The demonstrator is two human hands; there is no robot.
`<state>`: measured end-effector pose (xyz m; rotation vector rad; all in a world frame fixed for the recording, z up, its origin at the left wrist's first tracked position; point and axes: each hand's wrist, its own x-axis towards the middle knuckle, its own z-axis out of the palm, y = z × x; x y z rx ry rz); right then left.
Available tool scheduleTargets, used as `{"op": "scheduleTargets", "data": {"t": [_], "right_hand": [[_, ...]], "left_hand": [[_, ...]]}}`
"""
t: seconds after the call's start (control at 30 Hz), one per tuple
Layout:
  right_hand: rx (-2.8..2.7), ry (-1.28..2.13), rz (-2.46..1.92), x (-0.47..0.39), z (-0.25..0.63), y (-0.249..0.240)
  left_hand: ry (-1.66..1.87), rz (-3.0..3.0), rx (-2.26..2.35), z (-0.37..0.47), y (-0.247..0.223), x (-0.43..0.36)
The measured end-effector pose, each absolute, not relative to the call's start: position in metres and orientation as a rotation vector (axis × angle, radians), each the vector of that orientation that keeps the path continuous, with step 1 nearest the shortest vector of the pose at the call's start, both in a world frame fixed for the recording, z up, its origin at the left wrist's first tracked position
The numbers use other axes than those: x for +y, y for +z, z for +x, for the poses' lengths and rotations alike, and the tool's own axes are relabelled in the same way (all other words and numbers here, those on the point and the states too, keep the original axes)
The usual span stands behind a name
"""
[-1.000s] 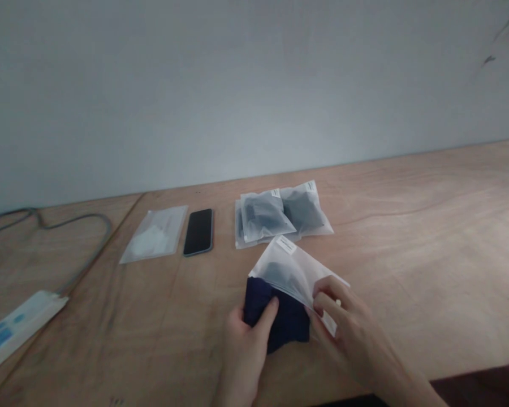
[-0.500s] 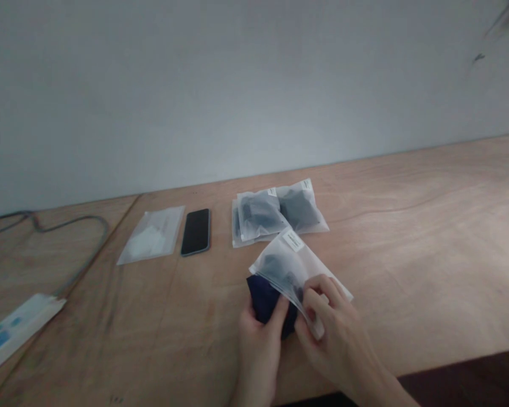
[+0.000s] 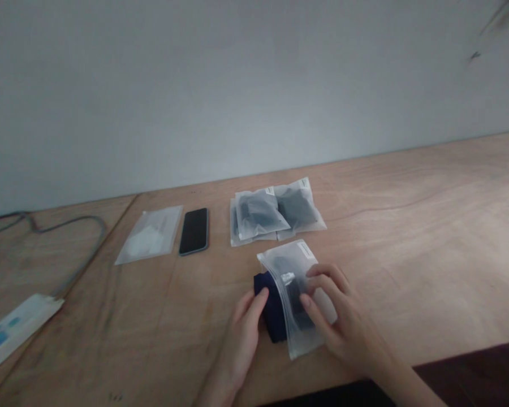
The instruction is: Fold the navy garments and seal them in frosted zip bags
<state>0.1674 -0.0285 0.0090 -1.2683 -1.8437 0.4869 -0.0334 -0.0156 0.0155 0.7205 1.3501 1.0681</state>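
Note:
A folded navy cloth [image 3: 272, 308] sits partly inside the mouth of a frosted zip bag [image 3: 285, 257], its left part sticking out. My left hand [image 3: 244, 325] grips the cloth from the left, thumb on top, the other fingers mostly hidden. Over the bag's right side lies my right hand [image 3: 339, 311], fingertips apart and touching its upper face. A white label shows at the bag's top corner, and a dark shape shows through the film. The bag rests at a slant near the table's front edge.
Behind the hands lie several filled frosted bags [image 3: 261, 212], overlapping. Left of them are a phone [image 3: 194, 232] and a flat clear bag [image 3: 150, 234] with something white inside. A cable [image 3: 74, 220] and a white-and-blue packet [image 3: 17, 333] lie far left. A wall [image 3: 237, 113] stands behind the table.
The frosted bag has turned and come down closer to me, over more of the navy cloth. My right hand has let go of its pinch on the bag edge and spread its fingers.

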Motion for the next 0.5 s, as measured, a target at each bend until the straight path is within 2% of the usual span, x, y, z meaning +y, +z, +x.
{"op": "scheduleTargets", "data": {"t": [0.17, 0.5], "right_hand": [[-2.068, 0.437, -1.341, -0.014, 0.184, -0.017], [-2.09, 0.437, -1.374, -0.026, 0.171, -0.015]], "left_hand": [[0.924, 1.205, 1.459, -0.052, 0.012, -0.005], [0.84, 1.19, 1.229, -0.011, 0.008, 0.018]]}}
